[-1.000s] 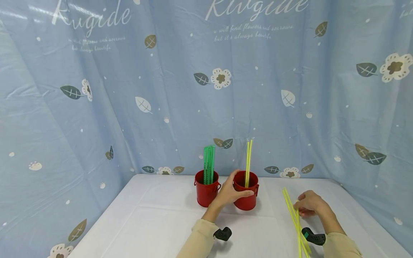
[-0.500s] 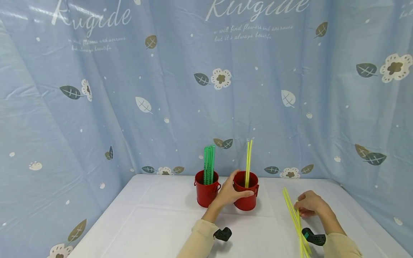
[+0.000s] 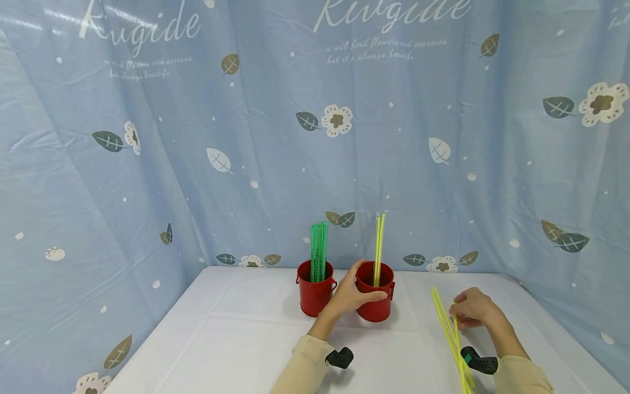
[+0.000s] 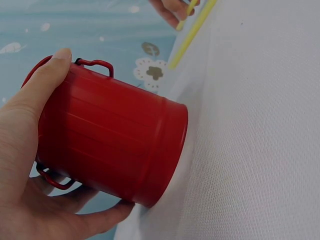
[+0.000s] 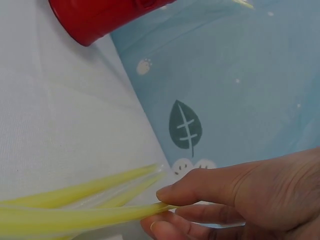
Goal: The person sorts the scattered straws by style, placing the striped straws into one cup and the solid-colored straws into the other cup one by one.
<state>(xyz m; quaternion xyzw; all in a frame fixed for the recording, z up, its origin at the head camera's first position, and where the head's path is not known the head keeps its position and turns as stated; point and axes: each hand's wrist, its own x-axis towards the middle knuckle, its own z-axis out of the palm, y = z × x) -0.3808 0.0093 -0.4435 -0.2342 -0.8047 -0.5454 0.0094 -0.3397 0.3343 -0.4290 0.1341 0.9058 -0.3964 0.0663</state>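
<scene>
My left hand (image 3: 350, 295) grips a small red bucket (image 3: 375, 311) on the table, thumb on the near side and fingers around the far side. A few yellow straws (image 3: 378, 246) stand upright in this bucket. At the right, my right hand (image 3: 473, 307) pinches the far end of a yellow straw (image 5: 115, 215) between thumb and fingertips. That straw looks wrapped in clear plastic. It crosses over other yellow straws (image 3: 445, 325) lying on the table beside the hand. The right wrist view shows the thumb (image 5: 180, 192) on top of the straw's tip.
A second red bucket (image 3: 314, 301) with several green straws (image 3: 319, 246) stands just left of the held one. A white cloth covers the table (image 3: 226, 328). Behind it and along both sides hangs a blue patterned curtain (image 3: 275, 164).
My right hand has risen slightly with the pinched straw, whose near part has shifted a little to the right. The left hand and both buckets stay where they were.
</scene>
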